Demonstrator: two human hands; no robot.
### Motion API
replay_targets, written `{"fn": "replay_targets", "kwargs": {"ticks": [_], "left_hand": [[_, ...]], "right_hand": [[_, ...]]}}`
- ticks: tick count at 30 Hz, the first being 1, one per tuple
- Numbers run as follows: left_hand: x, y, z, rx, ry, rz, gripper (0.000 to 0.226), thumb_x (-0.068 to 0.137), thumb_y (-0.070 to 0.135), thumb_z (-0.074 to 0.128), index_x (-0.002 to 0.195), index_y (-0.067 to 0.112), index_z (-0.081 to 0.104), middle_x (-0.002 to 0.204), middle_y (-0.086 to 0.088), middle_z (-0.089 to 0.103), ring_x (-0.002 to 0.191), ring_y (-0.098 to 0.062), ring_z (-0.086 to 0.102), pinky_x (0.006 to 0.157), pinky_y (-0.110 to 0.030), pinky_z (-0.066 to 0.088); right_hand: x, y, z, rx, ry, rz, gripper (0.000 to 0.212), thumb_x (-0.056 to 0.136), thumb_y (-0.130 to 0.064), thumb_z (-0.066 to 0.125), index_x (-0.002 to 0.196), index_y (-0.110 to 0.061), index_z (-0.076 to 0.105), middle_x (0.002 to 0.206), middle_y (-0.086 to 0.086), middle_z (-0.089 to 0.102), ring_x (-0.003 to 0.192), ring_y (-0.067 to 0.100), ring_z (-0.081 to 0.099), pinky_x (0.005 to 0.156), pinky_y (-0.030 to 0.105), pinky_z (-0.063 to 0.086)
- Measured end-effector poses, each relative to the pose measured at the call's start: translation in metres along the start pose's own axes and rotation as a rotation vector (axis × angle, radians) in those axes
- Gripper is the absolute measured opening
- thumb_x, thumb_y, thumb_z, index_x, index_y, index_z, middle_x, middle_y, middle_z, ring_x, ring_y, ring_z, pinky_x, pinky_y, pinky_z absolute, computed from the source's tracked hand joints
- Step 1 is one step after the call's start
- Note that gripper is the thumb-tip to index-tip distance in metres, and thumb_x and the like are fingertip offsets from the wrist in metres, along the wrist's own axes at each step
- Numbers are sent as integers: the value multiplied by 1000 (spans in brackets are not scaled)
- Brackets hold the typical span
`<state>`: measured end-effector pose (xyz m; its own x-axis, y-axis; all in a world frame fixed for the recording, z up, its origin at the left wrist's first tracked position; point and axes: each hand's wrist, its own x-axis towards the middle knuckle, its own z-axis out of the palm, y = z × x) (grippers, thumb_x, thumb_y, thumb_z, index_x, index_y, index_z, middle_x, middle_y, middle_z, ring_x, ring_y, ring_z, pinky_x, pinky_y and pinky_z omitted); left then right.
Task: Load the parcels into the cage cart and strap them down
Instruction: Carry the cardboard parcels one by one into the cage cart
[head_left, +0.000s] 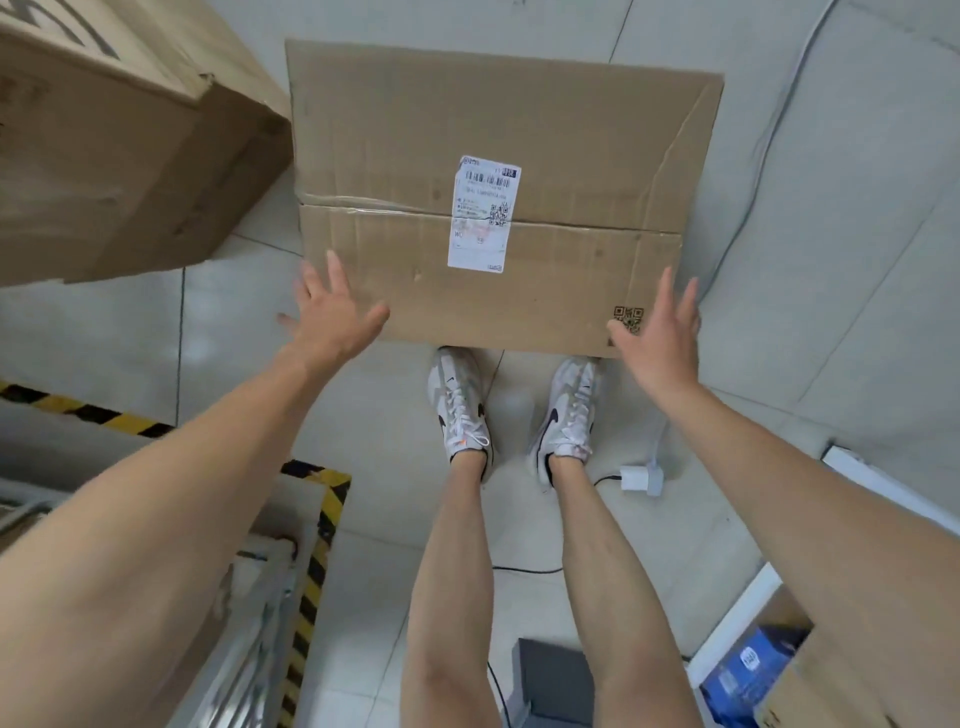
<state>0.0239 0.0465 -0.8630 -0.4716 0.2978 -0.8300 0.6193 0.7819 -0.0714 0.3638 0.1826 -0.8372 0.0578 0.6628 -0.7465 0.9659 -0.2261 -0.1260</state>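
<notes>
Tiled floor, person standing over a big taped parcel (493, 197) lying flat just ahead of their shoes (511, 410). Left hand (332, 312) and right hand (660, 332) are both open, fingers spread, empty, at the near corners. I'd hook under both near corners, not the creased flap; second carton (119, 145) sits close left, charger cable (641, 478) underfoot.

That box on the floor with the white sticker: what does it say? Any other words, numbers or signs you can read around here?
White shipping label on the cardboard box: barcode, QR code and print, too blurred to read.
Printed QR code on the box's near right corner: no words.
Second box, upper left: part of large dark print, cut off, unreadable.
Blue package, lower right: white logo, too blurred.
</notes>
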Motion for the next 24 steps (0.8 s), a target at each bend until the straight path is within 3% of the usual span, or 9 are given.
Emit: {"fn": "replay_targets", "kwargs": {"ticks": [5,9,13,19,24], "left_hand": [[58,5,-14,-312,99,-22,108,90,53,64,160,9,-7,162,-29,12,150,-41,18,121,-45,17],[90,8,-21,-449,100,-61,118,86,56,69,159,14,-14,160,-29,18,146,-39,29,119,-43,22],[92,-2,-21,-638,88,-32,123,78,47,82,160,14,-3,160,-19,26,145,-30,35,120,-37,29],[25,-22,-13,-750,-22,-98,101,79,30,86,153,9,20,149,-16,45,135,-32,48,114,-45,40],[-80,-44,-26,-942,-32,-158,87,85,32,79,152,18,25,140,-7,48,125,-27,52,109,-49,44]], "right_hand": [[65,-5,3,69,-32,45,105,87,-42,70,160,-22,-3,166,15,8,152,32,17,118,43,24],[105,-13,-6,307,-30,132,117,81,-47,75,159,-21,-8,163,9,22,145,23,33,116,35,27],[115,-13,-14,552,-69,187,97,78,-51,75,153,-17,23,149,-2,46,133,18,48,113,37,38],[71,-18,-47,690,-49,187,81,83,-50,71,149,-18,37,146,-1,51,133,17,49,115,41,38],[-5,-26,-107,696,-39,149,77,86,-46,70,151,-20,37,147,-1,51,134,17,48,114,37,36]]}}
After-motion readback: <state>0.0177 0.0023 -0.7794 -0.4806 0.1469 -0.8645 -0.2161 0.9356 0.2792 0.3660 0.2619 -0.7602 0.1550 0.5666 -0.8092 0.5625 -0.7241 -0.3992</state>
